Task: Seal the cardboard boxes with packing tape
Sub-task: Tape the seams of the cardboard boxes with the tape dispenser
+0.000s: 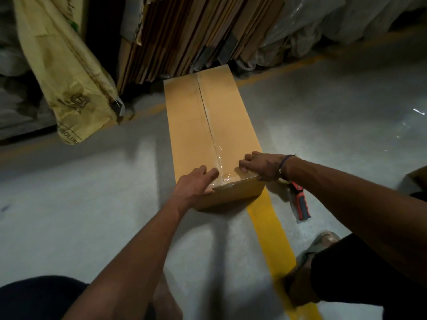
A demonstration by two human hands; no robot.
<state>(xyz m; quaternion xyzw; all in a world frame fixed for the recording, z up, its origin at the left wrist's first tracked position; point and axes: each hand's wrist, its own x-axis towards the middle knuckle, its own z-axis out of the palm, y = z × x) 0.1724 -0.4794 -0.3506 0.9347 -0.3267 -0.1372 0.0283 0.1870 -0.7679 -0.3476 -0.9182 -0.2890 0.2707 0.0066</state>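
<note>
1. Cardboard box (208,125) sits on the floor (92,204), long side running away from the person, far end near a stack of flat cardboard sheets (189,31) leaning at the back.
2. Top flaps are closed. Clear packing tape (218,155) runs along the centre seam; shine is plain at the near end, w/ wrinkles by the near edge. Farther up the seam it looks taped too, but can't confirm it reaches the far end.
3. Left hand (196,183): fingers straight and together, pressing flat on the top at the near corner, thumb over the edge.
4. Right hand (261,167): fingers curled, tips pushing down on the top just right of the seam; holds nothing as far as I can tell.
5. Tape dispenser (300,202), orange/grey handle, lies on the floor right of the box, partly under the right wrist.
6. Progress, my read: this box's top seam is about done, now rubbing the tape end down. Left: any cross strips, other boxes; none clearly seen.
</note>
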